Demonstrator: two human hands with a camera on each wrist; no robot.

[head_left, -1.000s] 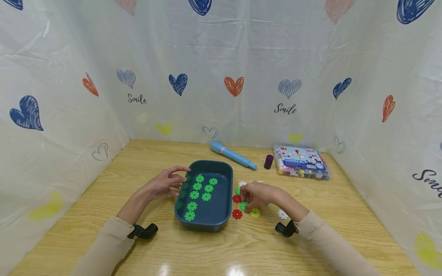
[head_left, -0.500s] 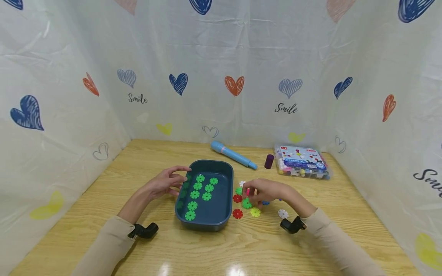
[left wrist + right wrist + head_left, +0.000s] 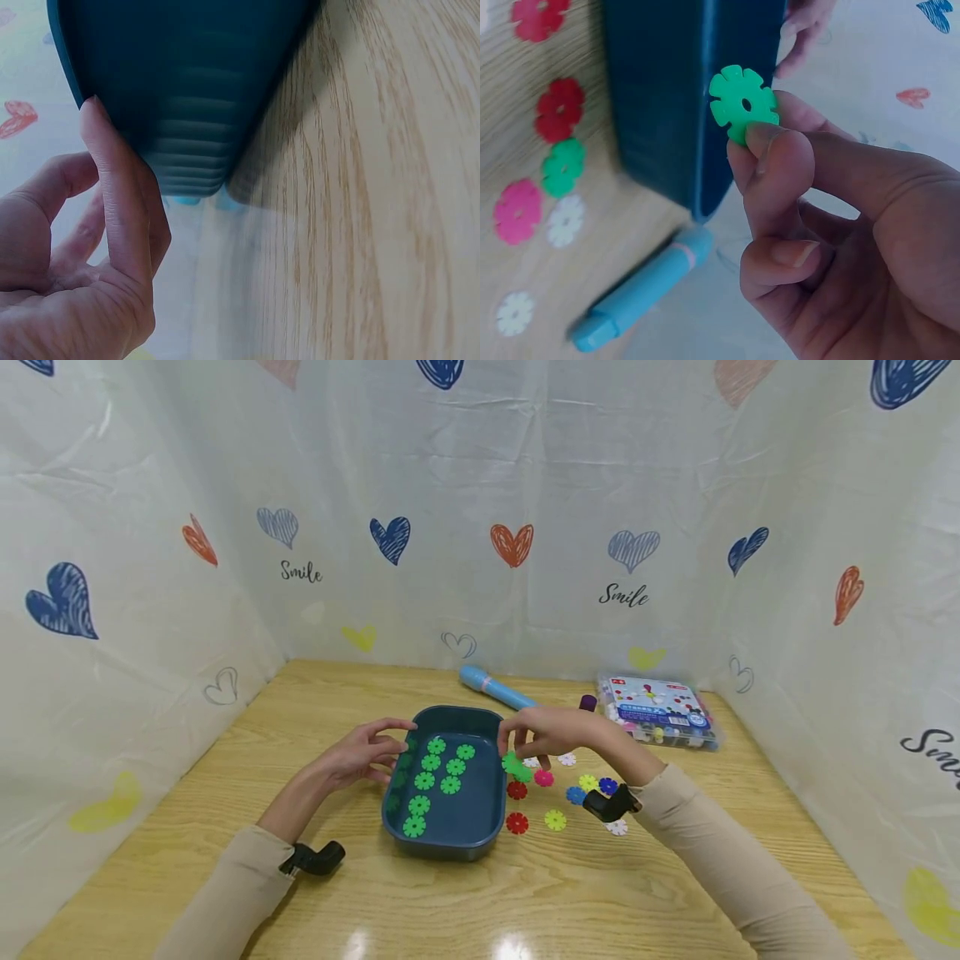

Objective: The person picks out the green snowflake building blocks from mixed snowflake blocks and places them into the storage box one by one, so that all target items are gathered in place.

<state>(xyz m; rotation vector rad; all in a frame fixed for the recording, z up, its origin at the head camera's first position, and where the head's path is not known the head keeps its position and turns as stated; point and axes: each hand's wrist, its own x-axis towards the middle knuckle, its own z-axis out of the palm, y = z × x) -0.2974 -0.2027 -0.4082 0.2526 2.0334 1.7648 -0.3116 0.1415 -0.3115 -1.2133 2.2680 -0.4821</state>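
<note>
One green disc (image 3: 742, 103) in right-hand (image 3: 551, 733) fingertip grip, beside tray (image 3: 487, 827)

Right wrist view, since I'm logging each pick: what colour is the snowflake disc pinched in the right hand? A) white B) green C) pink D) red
B: the right hand pinches a green disc between thumb and finger, beside the dark teal tray.

Wooden table (image 3: 187, 860): blue tray (image 3: 480, 835), loose discs (image 3: 555, 819), pen (image 3: 495, 687), plastic case (image 3: 660, 710).
</note>
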